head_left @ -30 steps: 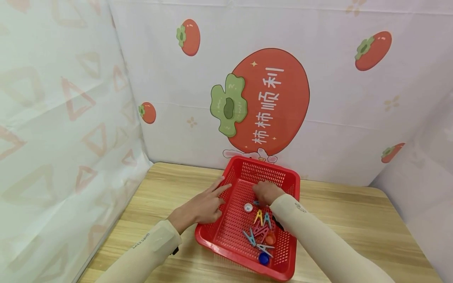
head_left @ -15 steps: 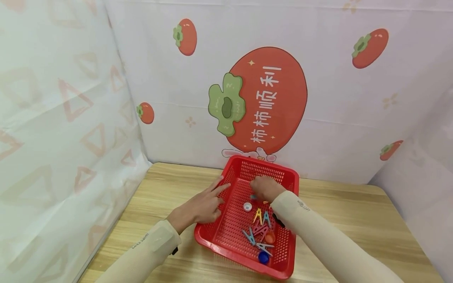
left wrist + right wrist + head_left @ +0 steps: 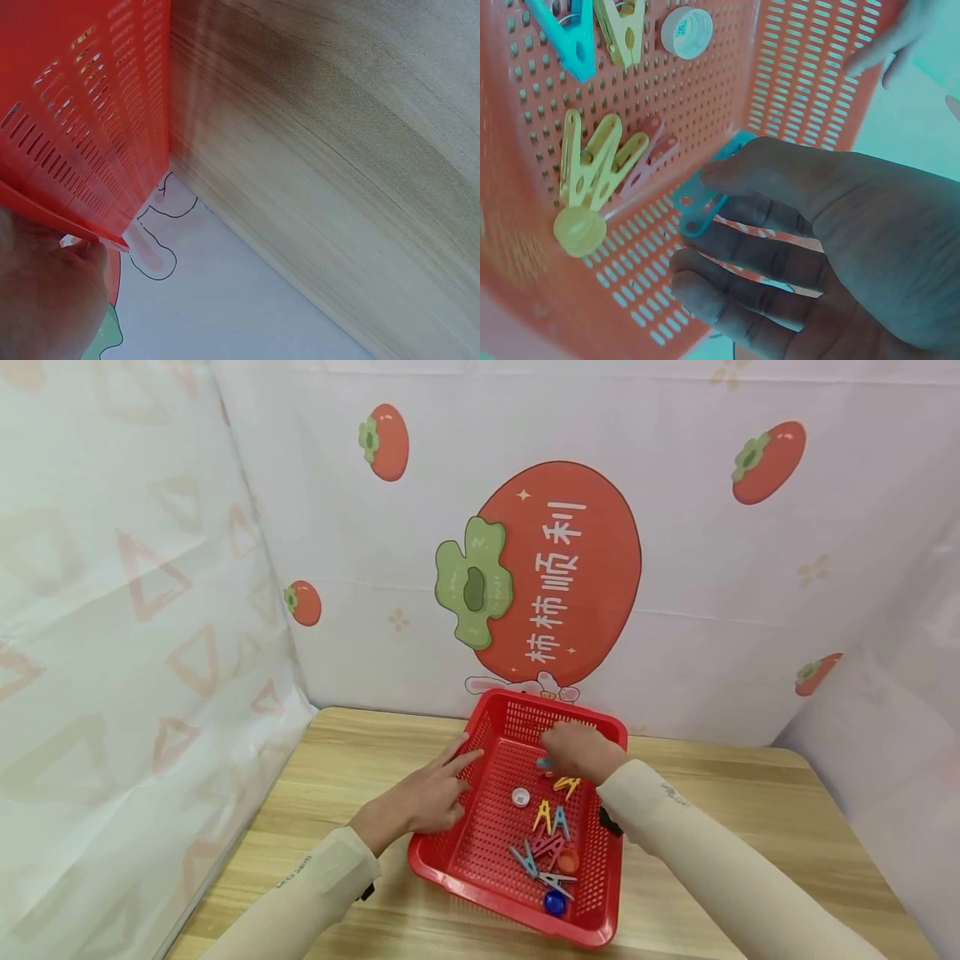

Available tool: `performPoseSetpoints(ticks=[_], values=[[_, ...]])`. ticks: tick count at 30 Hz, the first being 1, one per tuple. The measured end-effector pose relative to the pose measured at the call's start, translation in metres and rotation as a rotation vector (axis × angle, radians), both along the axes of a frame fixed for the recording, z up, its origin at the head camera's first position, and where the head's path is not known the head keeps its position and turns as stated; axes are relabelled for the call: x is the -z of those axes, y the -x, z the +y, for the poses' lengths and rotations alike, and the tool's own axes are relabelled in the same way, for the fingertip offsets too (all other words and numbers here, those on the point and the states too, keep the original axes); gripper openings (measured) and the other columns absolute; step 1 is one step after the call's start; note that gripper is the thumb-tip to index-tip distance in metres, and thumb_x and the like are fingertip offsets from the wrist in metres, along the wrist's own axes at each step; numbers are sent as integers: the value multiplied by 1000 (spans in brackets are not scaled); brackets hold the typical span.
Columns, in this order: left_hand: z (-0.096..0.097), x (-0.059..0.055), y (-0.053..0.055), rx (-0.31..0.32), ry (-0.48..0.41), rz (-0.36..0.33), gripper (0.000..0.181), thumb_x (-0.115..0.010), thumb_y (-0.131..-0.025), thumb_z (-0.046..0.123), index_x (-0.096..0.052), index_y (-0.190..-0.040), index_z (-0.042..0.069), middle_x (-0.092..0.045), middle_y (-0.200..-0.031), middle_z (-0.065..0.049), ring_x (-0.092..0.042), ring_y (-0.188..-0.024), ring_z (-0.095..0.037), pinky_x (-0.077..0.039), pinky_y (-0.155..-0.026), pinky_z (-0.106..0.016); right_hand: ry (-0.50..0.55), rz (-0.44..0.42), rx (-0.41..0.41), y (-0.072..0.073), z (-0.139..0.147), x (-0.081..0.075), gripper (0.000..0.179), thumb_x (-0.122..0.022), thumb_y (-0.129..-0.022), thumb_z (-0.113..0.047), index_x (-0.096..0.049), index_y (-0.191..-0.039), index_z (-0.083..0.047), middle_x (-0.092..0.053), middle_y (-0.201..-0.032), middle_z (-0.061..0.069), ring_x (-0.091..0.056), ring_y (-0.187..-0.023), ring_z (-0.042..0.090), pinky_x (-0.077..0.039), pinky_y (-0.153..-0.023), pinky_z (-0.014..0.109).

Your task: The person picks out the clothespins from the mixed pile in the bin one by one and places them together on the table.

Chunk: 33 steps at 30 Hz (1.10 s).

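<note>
A red perforated plastic basket [image 3: 480, 881] rests on the wooden table. At its left rim, my left hand [image 3: 427, 793] holds on, with two fingers stretched along the edge; the left wrist view shows a fingertip close against the rim's outer side. Inside the far right part, my right hand [image 3: 577, 750] pinches a blue clothespin [image 3: 699, 201] between thumb and index finger, its other fingers loosely bent. Below that hand lie yellow clothespins [image 3: 591, 161] and a pink clothespin [image 3: 651, 154]. A white bottle cap [image 3: 521, 797] sits near the basket's middle.
Toward the basket's near right corner lie more clothespins, among them a light blue one [image 3: 526, 860] and a grey-white one [image 3: 557, 882], with an orange cap [image 3: 567, 860] and a blue cap [image 3: 554, 902]. A printed cloth backdrop [image 3: 360, 652] stands behind the table [image 3: 720, 827].
My right hand has shifted slightly right and toward the back with the blue clothespin, uncovering a yellow clothespin beneath it. My left hand keeps its place at the rim.
</note>
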<state>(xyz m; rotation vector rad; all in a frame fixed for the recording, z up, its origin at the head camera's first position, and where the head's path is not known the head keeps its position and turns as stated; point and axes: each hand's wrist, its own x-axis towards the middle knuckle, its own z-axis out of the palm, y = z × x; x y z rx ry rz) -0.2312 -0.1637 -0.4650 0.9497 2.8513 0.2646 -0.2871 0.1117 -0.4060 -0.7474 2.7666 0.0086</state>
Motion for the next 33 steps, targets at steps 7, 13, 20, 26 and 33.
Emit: performPoseSetpoints(ticks=[7,13,20,26,33], values=[[0,1,0,3,0,2,31,-67,-95,15,-82,-121,6,-33,-179,-6,-2,-172,-30,-37,-133,-45,40,48,-3,-7,12,-11,40,-89,-91,-26,-76,-122,-6,-79,-108,10,-74,-94,25,-67,-96,51],[1,-1,-1,3,-2,11,29,-67,-96,15,-82,-119,5,-35,-178,-6,-3,-172,-30,-35,-134,-45,73,135,-35,-10,25,-18,42,-89,-91,-31,-75,-121,-6,-78,-105,9,-74,-87,23,-70,-88,49],[1,0,-1,6,-4,16,29,-67,-95,14,-82,-118,4,-37,-177,-9,-5,-172,-32,-37,-133,-47,26,172,8,-10,42,-25,36,-87,-90,-21,-73,-119,-3,-73,-100,11,-65,-82,23,-68,-86,46],[0,0,0,11,6,27,29,-67,-95,15,-82,-118,5,-37,-177,-7,-5,-172,-31,-35,-134,-45,60,180,35,-14,57,-33,34,-85,-91,-18,-72,-117,-2,-73,-100,13,-66,-82,24,-68,-87,47],[0,1,0,7,0,23,29,-67,-95,14,-82,-118,5,-37,-177,-7,-5,-172,-30,-36,-134,-46,90,212,37,-14,74,-38,32,-84,-90,-16,-71,-114,0,-73,-97,13,-65,-80,23,-68,-84,46]])
